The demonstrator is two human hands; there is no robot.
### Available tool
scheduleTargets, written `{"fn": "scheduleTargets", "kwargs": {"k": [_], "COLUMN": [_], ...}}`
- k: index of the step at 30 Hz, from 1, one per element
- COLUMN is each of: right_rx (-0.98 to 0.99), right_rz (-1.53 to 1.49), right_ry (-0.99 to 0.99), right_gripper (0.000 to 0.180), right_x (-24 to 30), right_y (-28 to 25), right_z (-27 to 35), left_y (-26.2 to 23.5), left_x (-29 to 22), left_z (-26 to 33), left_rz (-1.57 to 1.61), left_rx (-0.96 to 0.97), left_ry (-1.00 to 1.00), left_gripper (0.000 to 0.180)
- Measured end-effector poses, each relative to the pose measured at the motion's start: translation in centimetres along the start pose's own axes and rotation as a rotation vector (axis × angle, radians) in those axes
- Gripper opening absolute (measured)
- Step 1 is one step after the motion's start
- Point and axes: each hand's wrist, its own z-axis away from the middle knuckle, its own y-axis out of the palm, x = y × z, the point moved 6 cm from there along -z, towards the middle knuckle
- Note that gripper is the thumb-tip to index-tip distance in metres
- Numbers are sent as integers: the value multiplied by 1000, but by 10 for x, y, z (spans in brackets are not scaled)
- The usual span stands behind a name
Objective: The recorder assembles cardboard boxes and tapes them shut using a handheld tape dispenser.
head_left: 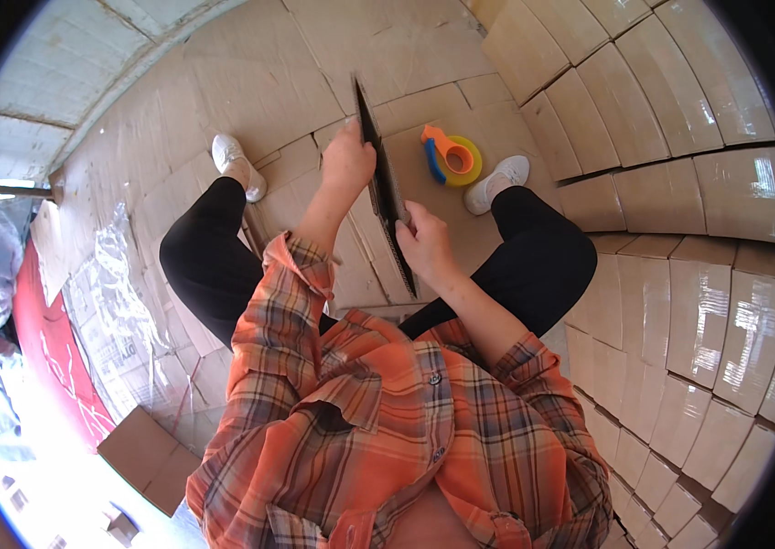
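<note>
Head-worn fisheye, facing straight down, close over lap and floor

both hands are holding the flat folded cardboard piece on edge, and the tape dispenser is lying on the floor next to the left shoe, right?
Not quite. The left hand and right hand do hold the flat folded cardboard piece on edge, but the tape dispenser lies on the floor next to the right shoe, not the left shoe. The head view shows it.

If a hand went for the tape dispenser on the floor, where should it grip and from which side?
Probably by the orange handle of the tape dispenser, coming from above. It lies flat on the cardboard floor between the shoes, handle up and clear; the yellow roll looks wider and sits low.
</note>
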Motion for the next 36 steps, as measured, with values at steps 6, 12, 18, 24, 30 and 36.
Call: {"fn": "scheduleTargets", "kwargs": {"k": [6, 12, 18, 24, 30, 36], "right_rx": [-129, -157, -114, -183, -149, -97], "right_rz": [47, 130, 219, 253, 257, 203], "right_ry": [77, -26, 67, 26, 25, 76], "right_gripper": [25, 27, 33, 34, 35, 36], "right_x": [-2, 4, -2, 0, 0, -5], "right_y": [-50, -42, -9, -4, 0, -4], "right_z": [-45, -78, -85, -84, -83, -86], "left_y": [-59, -61, -43, -75, -16, -11], "left_x": [0, 16, 51, -17, -19, -12], "left_z": [42, 80, 78, 99, 159, 131], "left_rz": [24, 114, 44, -155, -223, -326], "left_rx": [-21, -37, -125, -351, 134, -98], "left_ry": [151, 125, -71, 370, 330, 256], "left_gripper": [52, 52, 53, 49, 26, 39]}}
